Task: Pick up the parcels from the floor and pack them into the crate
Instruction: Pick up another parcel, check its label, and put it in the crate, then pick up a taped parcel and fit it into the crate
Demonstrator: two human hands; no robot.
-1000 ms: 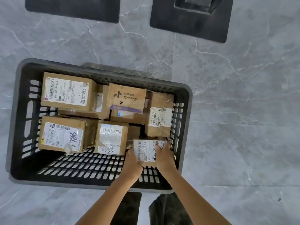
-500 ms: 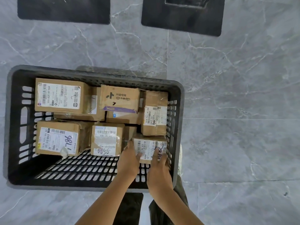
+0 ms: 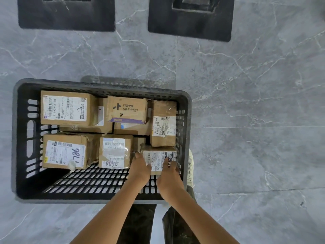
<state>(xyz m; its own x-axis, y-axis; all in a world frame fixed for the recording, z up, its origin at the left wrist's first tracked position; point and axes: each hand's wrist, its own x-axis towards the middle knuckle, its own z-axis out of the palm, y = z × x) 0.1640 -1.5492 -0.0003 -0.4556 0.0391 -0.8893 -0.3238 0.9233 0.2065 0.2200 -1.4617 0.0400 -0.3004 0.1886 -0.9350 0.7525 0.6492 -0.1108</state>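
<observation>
A black plastic crate (image 3: pixel 17 138) stands on the grey floor and holds several brown cardboard parcels with white labels. In its near right corner sits a small parcel (image 3: pixel 158 153). My left hand (image 3: pixel 139 169) presses against that parcel's left side. My right hand (image 3: pixel 169 176) lies over its near top edge, fingers on the label. Beside it are a parcel marked 9500 (image 3: pixel 114 150) and one marked 186 (image 3: pixel 65 150). Behind stand a tall parcel (image 3: pixel 163 124) and more boxes (image 3: pixel 67 108). The crate's near left floor (image 3: pixel 84 180) is bare mesh.
Two dark square mats (image 3: pixel 66 14) (image 3: pixel 191 18) lie on the floor beyond the crate. My pale shoe (image 3: pixel 190 166) shows just right of the crate, and my dark trouser legs (image 3: pixel 139 224) are below it. Grey marbled tile (image 3: pixel 255 120) stretches to the right.
The small parcel has gone down and back into the near right corner, against the tall parcel. My right hand shifted from its side to its top. The view has drifted.
</observation>
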